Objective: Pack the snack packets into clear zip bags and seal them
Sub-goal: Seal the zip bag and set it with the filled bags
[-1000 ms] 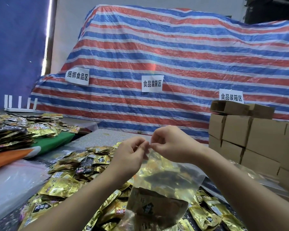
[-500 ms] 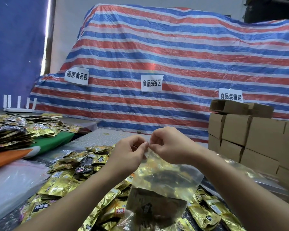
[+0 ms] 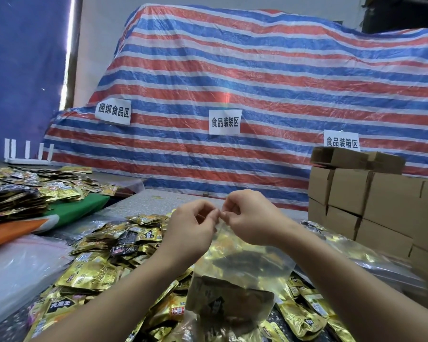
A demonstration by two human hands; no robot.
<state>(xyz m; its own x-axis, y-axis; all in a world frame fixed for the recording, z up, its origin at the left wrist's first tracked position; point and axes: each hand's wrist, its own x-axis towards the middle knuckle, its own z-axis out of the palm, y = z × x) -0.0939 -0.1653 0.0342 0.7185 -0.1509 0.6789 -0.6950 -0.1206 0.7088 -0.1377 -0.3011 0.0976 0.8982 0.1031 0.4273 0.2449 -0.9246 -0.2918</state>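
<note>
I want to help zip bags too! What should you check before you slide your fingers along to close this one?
1. Both hands pinch the bag's top edge: left hand and right hand, ok.
2. Packets are inside the clear zip bag: ok.
3. Nothing pokes out past the zip strip: cannot tell, the hands hide it.
4. Zip strip lined up straight: cannot tell.
5. Bag hangs clear above the loose snack packets: ok.
6. Zip already shut: cannot tell.

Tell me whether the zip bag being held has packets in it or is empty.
Filled: the bag hangs from both hands' pinch, gold and dark packets showing through it.
</note>
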